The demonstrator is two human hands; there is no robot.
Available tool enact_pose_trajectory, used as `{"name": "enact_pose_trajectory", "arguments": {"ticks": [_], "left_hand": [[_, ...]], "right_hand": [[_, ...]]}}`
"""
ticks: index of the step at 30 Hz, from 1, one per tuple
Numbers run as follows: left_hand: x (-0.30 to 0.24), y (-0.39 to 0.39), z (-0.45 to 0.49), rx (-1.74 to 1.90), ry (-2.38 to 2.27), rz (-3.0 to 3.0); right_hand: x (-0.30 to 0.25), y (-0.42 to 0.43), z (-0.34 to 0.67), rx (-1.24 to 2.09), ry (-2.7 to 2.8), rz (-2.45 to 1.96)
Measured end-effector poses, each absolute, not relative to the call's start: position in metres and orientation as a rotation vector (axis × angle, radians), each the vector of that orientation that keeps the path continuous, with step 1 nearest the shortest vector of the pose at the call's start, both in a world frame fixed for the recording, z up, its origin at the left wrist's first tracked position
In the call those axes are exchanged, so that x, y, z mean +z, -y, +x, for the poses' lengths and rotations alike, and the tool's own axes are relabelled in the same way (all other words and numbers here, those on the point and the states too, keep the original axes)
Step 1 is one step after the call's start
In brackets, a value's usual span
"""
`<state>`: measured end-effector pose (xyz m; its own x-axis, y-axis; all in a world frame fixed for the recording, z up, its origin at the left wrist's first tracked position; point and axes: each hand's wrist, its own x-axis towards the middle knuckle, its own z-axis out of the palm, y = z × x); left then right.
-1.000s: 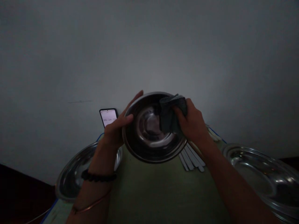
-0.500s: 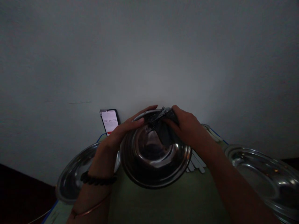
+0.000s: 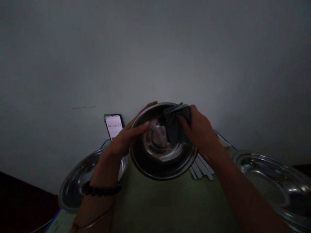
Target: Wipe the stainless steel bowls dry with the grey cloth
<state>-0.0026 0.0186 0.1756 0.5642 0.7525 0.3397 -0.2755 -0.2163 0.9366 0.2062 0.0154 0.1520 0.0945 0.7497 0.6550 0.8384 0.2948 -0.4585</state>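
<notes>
A shiny metal bowl [image 3: 155, 165] is held up over the table, its inside tilted towards me. My left hand [image 3: 126, 137] grips its left rim, the thumb lying inside and the fingers behind. In my right hand [image 3: 200, 127] is a dark grey cloth [image 3: 176, 121] with a speckled edge, bunched over the upper right rim and hanging into the bowl. The fingers of my right hand behind the cloth are hidden; its thumb presses on the cloth from the inside.
Larger metal basins stand on either side, a left basin [image 3: 70, 191] and a right basin [image 3: 289, 184]. A phone [image 3: 114, 126] showing a timer leans on the wall [image 3: 155, 48]. Several flat pale strips [image 3: 202, 168] lie on the green tabletop [image 3: 170, 207], partly behind the bowl.
The bowl has risen a little and tipped further towards me, so more of its inside shows. My right hand and the cloth have shifted slightly up and right along the rim.
</notes>
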Motion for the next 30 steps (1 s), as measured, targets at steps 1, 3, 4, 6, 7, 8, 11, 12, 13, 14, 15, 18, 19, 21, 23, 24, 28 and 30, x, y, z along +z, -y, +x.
{"name": "enact_pose_trajectory", "arguments": {"ticks": [1, 3, 4, 6, 7, 8, 11, 12, 13, 14, 15, 18, 19, 21, 23, 24, 28, 30], "left_hand": [[0.174, -0.019, -0.003, 0.941, -0.424, 1.488], [0.172, -0.019, -0.006, 0.850, -0.434, 1.452], [0.171, -0.019, -0.007, 0.814, -0.438, 1.440], [0.171, -0.019, -0.011, 0.756, -0.445, 1.429], [0.171, -0.019, -0.012, 0.734, -0.449, 1.433], [0.171, -0.019, -0.013, 0.716, -0.454, 1.440], [0.168, -0.022, -0.012, 0.732, -0.457, 1.459], [0.167, -0.023, -0.009, 0.759, -0.454, 1.460], [0.165, -0.024, -0.006, 0.799, -0.447, 1.457], [0.163, -0.025, -0.001, 0.848, -0.436, 1.447], [0.161, -0.027, 0.004, 0.904, -0.421, 1.430], [0.156, -0.031, 0.018, 1.085, -0.385, 1.359], [0.155, -0.032, 0.022, 1.119, -0.389, 1.350], [0.153, -0.033, 0.026, 1.131, -0.409, 1.370], [0.150, -0.034, 0.029, 1.102, -0.416, 1.401], [0.149, -0.035, 0.030, 1.083, -0.411, 1.412], [0.141, -0.037, 0.035, 1.012, -0.418, 1.421], [0.139, -0.037, 0.037, 0.991, -0.441, 1.416]], "right_hand": [[0.152, -0.013, 0.205, -0.147, 1.711, -1.468], [0.154, -0.009, 0.200, -0.177, 1.771, -1.485], [0.154, -0.007, 0.198, -0.183, 1.791, -1.496], [0.154, -0.003, 0.192, -0.180, 1.829, -1.505], [0.154, -0.003, 0.190, -0.166, 1.852, -1.502], [0.153, -0.003, 0.189, -0.143, 1.876, -1.495], [0.148, -0.009, 0.189, -0.074, 1.878, -1.450], [0.146, -0.012, 0.190, -0.087, 1.821, -1.425], [0.143, -0.015, 0.191, -0.132, 1.737, -1.395], [0.141, -0.018, 0.192, -0.203, 1.636, -1.363], [0.140, -0.021, 0.192, -0.288, 1.533, -1.338], [0.135, -0.024, 0.190, -0.500, 1.376, -1.360], [0.134, -0.024, 0.188, -0.536, 1.391, -1.403], [0.131, -0.023, 0.185, -0.564, 1.465, -1.505], [0.126, -0.022, 0.181, -0.562, 1.535, -1.590], [0.123, -0.023, 0.179, -0.550, 1.554, -1.617], [0.111, -0.027, 0.168, -0.384, 1.582, -1.564], [0.108, -0.028, 0.162, -0.226, 1.580, -1.456]]}}
